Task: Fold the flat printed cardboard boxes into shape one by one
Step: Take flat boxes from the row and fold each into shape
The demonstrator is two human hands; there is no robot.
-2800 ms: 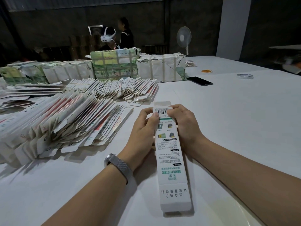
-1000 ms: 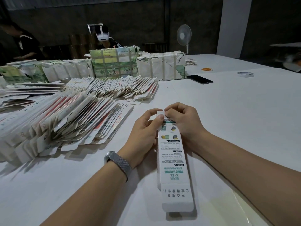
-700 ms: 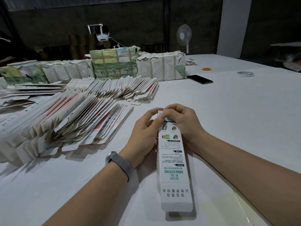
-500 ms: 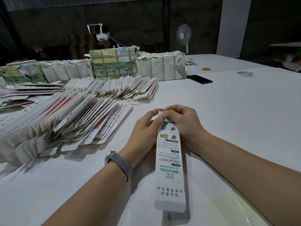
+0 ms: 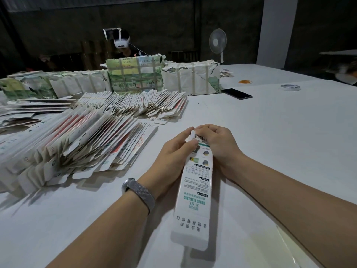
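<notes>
Cardboard boxes still flat [image 5: 83, 144] lie fanned in leaning rows on the left of the white table [image 5: 270, 132], with strapped bundles [image 5: 135, 76] of more behind them. One long white box [image 5: 195, 192], printed with green lettering, small product pictures and a barcode at its far end, is held in front of the person, its near end raised off the table. Left hand [image 5: 173, 151] grips the far end from the left, fingers [image 5: 190, 146] curled round the edge. Right hand [image 5: 220, 144] pinches the barcode flap [image 5: 199, 136], its fingers bent over it.
</notes>
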